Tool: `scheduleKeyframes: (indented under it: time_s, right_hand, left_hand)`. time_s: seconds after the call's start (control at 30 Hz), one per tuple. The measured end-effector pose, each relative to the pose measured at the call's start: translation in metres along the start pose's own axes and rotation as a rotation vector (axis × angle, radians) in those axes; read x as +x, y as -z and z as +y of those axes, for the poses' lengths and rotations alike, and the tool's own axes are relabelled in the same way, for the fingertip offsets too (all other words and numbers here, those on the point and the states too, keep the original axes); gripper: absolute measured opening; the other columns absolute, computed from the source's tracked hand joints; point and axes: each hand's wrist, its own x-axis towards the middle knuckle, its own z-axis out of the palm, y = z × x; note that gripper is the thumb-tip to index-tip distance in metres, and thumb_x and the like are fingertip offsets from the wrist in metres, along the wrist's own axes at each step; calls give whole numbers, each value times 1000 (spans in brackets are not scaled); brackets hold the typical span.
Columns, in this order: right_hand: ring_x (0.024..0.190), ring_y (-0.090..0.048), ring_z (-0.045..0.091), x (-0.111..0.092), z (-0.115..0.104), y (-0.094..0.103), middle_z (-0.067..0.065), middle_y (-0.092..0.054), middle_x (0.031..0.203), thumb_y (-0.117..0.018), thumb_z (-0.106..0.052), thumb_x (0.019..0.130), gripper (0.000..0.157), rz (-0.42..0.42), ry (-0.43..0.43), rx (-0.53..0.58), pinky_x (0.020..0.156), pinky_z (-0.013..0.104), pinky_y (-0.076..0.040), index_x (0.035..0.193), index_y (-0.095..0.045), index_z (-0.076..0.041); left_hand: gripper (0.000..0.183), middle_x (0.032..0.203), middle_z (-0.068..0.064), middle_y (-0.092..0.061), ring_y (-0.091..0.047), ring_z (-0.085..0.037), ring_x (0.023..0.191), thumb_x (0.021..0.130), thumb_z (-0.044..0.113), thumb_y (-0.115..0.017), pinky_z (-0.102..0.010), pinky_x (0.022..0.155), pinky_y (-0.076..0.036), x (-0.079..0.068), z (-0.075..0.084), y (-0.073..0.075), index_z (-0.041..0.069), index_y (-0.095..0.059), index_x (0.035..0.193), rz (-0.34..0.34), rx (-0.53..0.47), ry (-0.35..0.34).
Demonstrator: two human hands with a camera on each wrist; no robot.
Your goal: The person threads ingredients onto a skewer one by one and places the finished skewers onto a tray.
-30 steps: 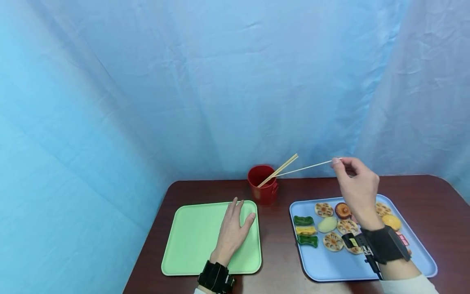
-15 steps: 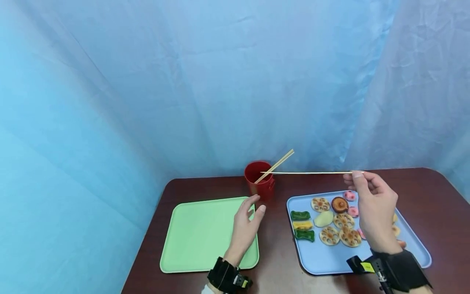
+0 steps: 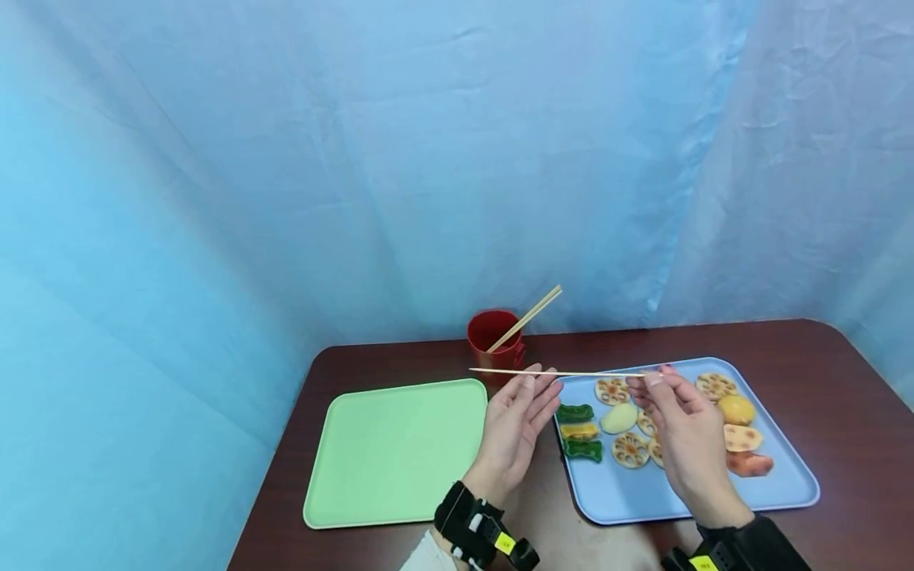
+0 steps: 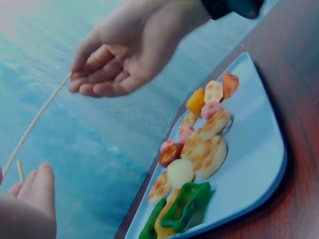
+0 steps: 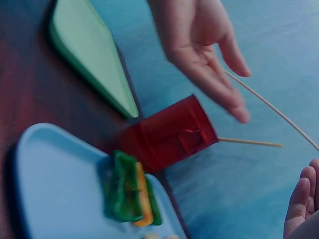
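Observation:
My right hand [image 3: 689, 452] pinches one end of a thin bamboo skewer [image 3: 593, 373] between thumb and fingertips, close over the blue tray [image 3: 621, 500]. The skewer lies nearly level in the head view and points left. Its other end reaches my left hand [image 3: 516, 436], which is turned palm up with straight fingers. In the right wrist view the skewer [image 5: 271, 107] runs into the gap between the left thumb and fingers, which stand apart. Behind the left hand is a red cup [image 3: 480, 339] holding a few more skewers [image 3: 534, 316], tilted to the right.
On the blue tray lie toy foods: green pepper pieces [image 3: 583, 450], a yellow strip [image 3: 579, 431], lotus root slices [image 3: 631, 450], a pale green slice [image 3: 618, 418] and others partly hidden by the right hand. A green tray [image 3: 385, 460] lies at left. A blue curtain [image 3: 400, 159] hangs behind.
My right hand has drawn the skewer out of the red cup and brought it lower toward the blue tray. My left hand has moved right off the green tray and turned palm up.

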Motion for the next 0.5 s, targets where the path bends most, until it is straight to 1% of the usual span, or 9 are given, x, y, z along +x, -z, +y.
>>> scheduleKeyframes:
  time_s: [0.1, 0.17, 0.23, 0.27, 0.33, 0.4, 0.47, 0.5]
  right_hand:
    - [101, -71, 13, -4, 5, 6, 5, -76, 105, -64, -17, 104, 20, -38, -19, 13, 87, 25, -57, 110, -71, 1]
    - [98, -71, 12, -6, 7, 12, 4, -77, 104, -63, -16, 104, 18, -72, -49, -1, 86, 24, -57, 108, -71, -1]
    - [96, -71, 12, -6, 8, 19, 3, -77, 102, -61, -16, 105, 17, -115, -106, -20, 85, 25, -57, 106, -71, -3]
    - [95, -71, 11, -5, 8, 23, 2, -76, 101, -60, -17, 106, 17, -136, -147, -47, 84, 25, -57, 106, -71, -5]
    - [93, -70, 11, -4, 6, 29, 0, -76, 99, -59, -20, 107, 18, -178, -248, -134, 84, 27, -58, 108, -71, -7]
    - [93, -70, 12, 0, 4, 34, 2, -75, 98, -59, -23, 107, 23, -240, -342, -265, 84, 30, -59, 113, -70, -3]
    - [90, -70, 13, 3, 3, 35, 4, -75, 97, -60, -26, 106, 31, -328, -404, -426, 81, 33, -59, 116, -69, 2]
    - [89, -70, 15, 5, 3, 34, 8, -75, 98, -60, -27, 106, 35, -387, -413, -489, 80, 35, -59, 120, -67, 5]
  left_hand:
    - [39, 138, -16, -65, -62, -32, 128, 107, 21, -57, -35, 100, -52, -1, -3, -3, 3, -57, 142, 40, -21, -2]
    - [37, 136, -17, -66, -64, -32, 125, 107, 21, -58, -35, 99, -53, 0, -3, -4, 2, -60, 139, 62, -15, 3]
    - [35, 134, -19, -67, -66, -31, 122, 106, 21, -59, -36, 98, -53, 1, -3, -3, 0, -62, 135, 72, 16, 2]
    - [33, 133, -20, -67, -68, -30, 119, 106, 21, -60, -36, 97, -53, 2, -2, -2, 1, -63, 133, 79, 38, 1]
    - [31, 130, -22, -68, -71, -29, 114, 106, 20, -60, -36, 96, -54, 4, -1, 2, 0, -64, 130, 78, 111, -13]
    - [28, 125, -22, -71, -73, -28, 109, 105, 21, -61, -35, 93, -55, 4, 0, 5, 1, -66, 125, 84, 198, -21]
    - [25, 118, -19, -74, -75, -27, 104, 105, 21, -63, -34, 90, -57, 5, 0, 8, 3, -68, 121, 81, 281, -15]
    - [24, 115, -18, -75, -75, -27, 102, 104, 21, -63, -34, 89, -57, 6, 0, 9, 3, -69, 119, 72, 316, -9]
